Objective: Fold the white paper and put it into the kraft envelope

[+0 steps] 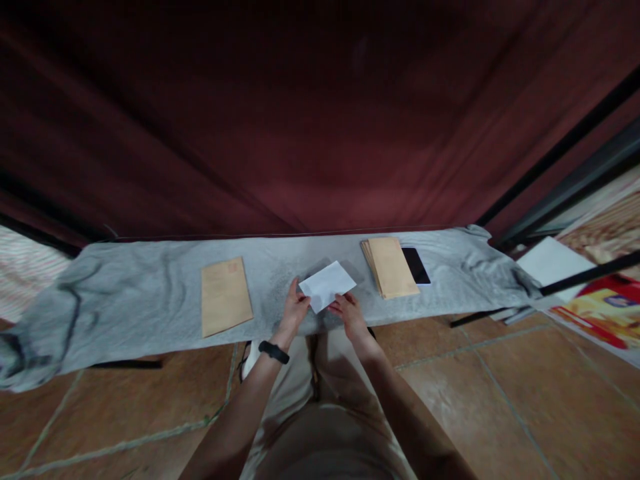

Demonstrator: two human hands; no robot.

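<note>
A folded-looking sheet of white paper point(327, 285) is held tilted above the grey cloth, near the front edge of the narrow table. My left hand point(296, 308) grips its left corner between thumb and fingers. At its lower right edge my right hand point(347, 310) pinches the same paper. To the left lies a brown envelope point(226, 297) with a small reddish mark near its top. On the right is a fanned stack of brown envelopes point(395, 268). Partly under that stack, a dark phone or tablet point(416, 265) shows its right side.
Grey cloth point(150, 287) covers the long narrow table and wrinkles at both ends. A dark red curtain point(320, 133) rises right behind it. Dark metal bars point(575, 140) stand at the right, beside a red and yellow printed box point(605, 310). Brown tiles point(465, 387) form the floor.
</note>
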